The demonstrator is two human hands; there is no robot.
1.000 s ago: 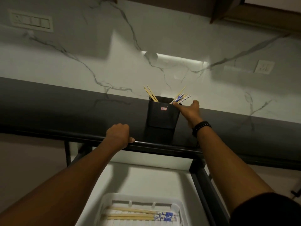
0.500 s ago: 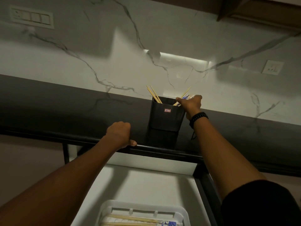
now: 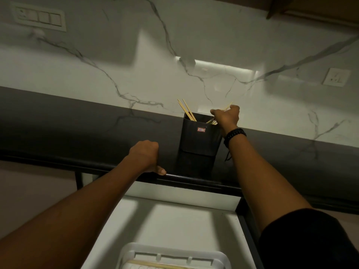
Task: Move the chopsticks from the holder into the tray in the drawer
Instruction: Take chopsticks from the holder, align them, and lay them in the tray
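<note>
task looks partway thru, going by what's in view. landmark = the black holder (image 3: 200, 139), a squarish tub w/ a small red-edged sticker, standing on the dark countertop (image 3: 77, 133) against the marble backsplash (image 3: 136, 70). right hand (image 3: 226, 116) is at the holder's top right corner, fingers curled shut round a few wooden chopsticks (image 3: 211, 121) that lean out to the right; one tip pokes out past the knuckles. how many it has i can't tell, the fist covers them. they're not lifted clear yet, lower ends are inside the holder. a beaded wristband (image 3: 234, 133) sits on that wrist, just right of the holder. another chopstick pair (image 3: 186, 109) leans out of the holder's left side, untouched, so at least that pair plus the gripped lot is left to move. left hand (image 3: 144, 157) is left of & below the holder, closed in a fist on the counter's front edge w/ thumb over the lip, holding nothing, prob just bracing. well below the holder the drawer (image 3: 174, 220) stands open, and at the bottom edge the white plastic tray (image 3: 174, 251) shows w/ at least one pale chopstick (image 3: 155, 264) lying across it, so some are already in. rest of the tray is cut off, count unknown. next up, i reckon: pull the gripped ones out, drop to tray, back for the left pair.
</note>
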